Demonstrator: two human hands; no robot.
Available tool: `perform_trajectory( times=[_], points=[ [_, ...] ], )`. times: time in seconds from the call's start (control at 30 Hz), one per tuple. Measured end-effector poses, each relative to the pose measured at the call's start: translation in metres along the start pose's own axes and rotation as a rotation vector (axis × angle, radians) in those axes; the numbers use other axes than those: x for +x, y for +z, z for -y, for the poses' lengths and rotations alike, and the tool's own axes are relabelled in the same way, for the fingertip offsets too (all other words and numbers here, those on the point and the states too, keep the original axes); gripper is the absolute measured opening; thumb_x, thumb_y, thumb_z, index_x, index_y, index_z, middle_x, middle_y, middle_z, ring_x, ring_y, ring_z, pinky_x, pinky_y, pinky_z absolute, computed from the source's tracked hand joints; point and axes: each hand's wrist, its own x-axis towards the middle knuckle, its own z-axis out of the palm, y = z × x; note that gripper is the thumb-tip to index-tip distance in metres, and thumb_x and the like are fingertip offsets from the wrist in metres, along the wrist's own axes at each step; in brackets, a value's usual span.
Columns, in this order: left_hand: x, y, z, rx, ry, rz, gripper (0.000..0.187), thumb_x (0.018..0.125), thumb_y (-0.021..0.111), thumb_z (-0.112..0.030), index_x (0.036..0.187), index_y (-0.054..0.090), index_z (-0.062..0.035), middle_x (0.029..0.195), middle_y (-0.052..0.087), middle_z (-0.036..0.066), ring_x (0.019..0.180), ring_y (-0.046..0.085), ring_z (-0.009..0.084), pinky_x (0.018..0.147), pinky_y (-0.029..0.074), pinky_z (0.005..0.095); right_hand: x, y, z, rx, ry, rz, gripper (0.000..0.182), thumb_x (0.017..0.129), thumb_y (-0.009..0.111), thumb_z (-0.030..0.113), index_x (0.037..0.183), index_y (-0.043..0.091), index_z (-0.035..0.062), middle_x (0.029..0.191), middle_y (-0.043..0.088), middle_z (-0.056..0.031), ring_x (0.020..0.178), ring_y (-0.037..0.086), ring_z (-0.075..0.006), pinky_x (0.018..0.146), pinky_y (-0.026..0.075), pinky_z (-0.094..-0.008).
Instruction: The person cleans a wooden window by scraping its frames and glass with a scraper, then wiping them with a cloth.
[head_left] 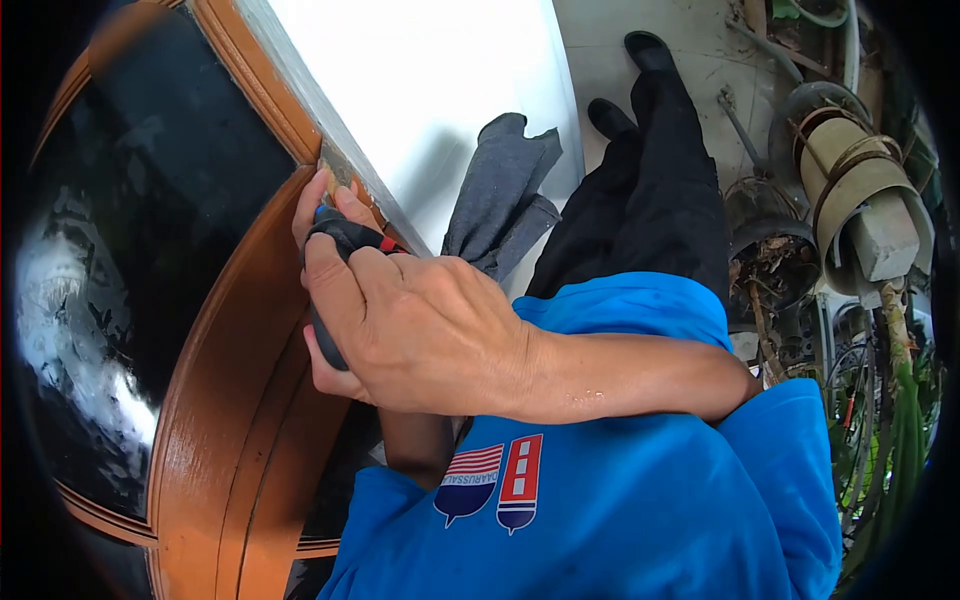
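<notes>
Tool (349,236) is at the frame (262,275) corner, your right hand (425,325) curled round it. Left hand (311,207) mostly hidden, can't tell its hold. Go light, brace wrists, mind fingers near the edge.

Black, red-banded tool (352,236), mostly hidden, beside brown wooden frame (222,345).

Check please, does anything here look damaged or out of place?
Possibly two things. Beyond the right hand, the grey edge beside the wooden frame looks rough and worn, unlike the glossy wood. At the far right, a pale block sits at the mouth of a beige pot, where I would expect a plant.
</notes>
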Motion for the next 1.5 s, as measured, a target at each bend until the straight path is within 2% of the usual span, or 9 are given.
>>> perform_trajectory(
  times=[0.53, 0.73, 0.93, 1.13, 1.5],
  points=[
    [0.005, 0.0, 0.005, -0.047, 0.031, -0.003, 0.053, 0.105, 0.046, -0.032, 0.136, 0.049, 0.0111, 0.137, 0.055, 0.024, 0.121, 0.06, 0.0243, 0.1, 0.052, 0.0321, -0.001, -0.002, -0.004, 0.069, -0.01, 0.016, 0.049, 0.081, 0.07, 0.026, 0.116, 0.056, -0.006, 0.067, 0.057, -0.0085, 0.053, 0.062, -0.0201, 0.046, 0.054, -0.0319],
    [0.006, 0.003, 0.005, -0.061, 0.042, -0.002, 0.052, 0.104, 0.046, -0.03, 0.136, 0.049, 0.011, 0.137, 0.055, 0.024, 0.121, 0.06, 0.0243, 0.1, 0.052, 0.032, -0.003, -0.007, -0.001, 0.056, 0.014, 0.074, 0.049, 0.081, 0.071, 0.026, 0.114, 0.055, -0.0055, 0.067, 0.057, -0.009, 0.053, 0.062, -0.0207, 0.047, 0.055, -0.0331],
    [0.005, 0.001, 0.003, -0.055, 0.047, -0.003, 0.051, 0.104, 0.047, -0.029, 0.136, 0.049, 0.0108, 0.137, 0.055, 0.024, 0.121, 0.06, 0.0242, 0.1, 0.052, 0.0319, 0.0, -0.005, -0.003, 0.069, 0.015, 0.038, 0.047, 0.081, 0.07, 0.025, 0.114, 0.055, -0.0051, 0.068, 0.059, -0.0099, 0.053, 0.064, -0.0226, 0.047, 0.056, -0.0345],
    [0.006, 0.002, 0.004, -0.057, 0.054, -0.004, 0.051, 0.104, 0.048, -0.028, 0.136, 0.049, 0.0107, 0.138, 0.055, 0.024, 0.12, 0.06, 0.0242, 0.1, 0.052, 0.0318, 0.003, -0.004, -0.009, 0.105, 0.018, 0.042, 0.048, 0.079, 0.072, 0.024, 0.112, 0.056, -0.0061, 0.067, 0.058, -0.011, 0.051, 0.063, -0.0241, 0.043, 0.054, -0.037],
    [0.003, -0.001, 0.003, -0.061, 0.048, -0.001, 0.049, 0.103, 0.049, -0.026, 0.136, 0.049, 0.0104, 0.138, 0.055, 0.024, 0.12, 0.06, 0.0241, 0.099, 0.052, 0.0316, 0.001, -0.003, -0.006, 0.084, -0.032, -0.008, 0.051, 0.079, 0.071, 0.026, 0.116, 0.056, -0.0065, 0.064, 0.055, -0.0084, 0.049, 0.059, -0.0216, 0.042, 0.053, -0.0344]
  ],
)
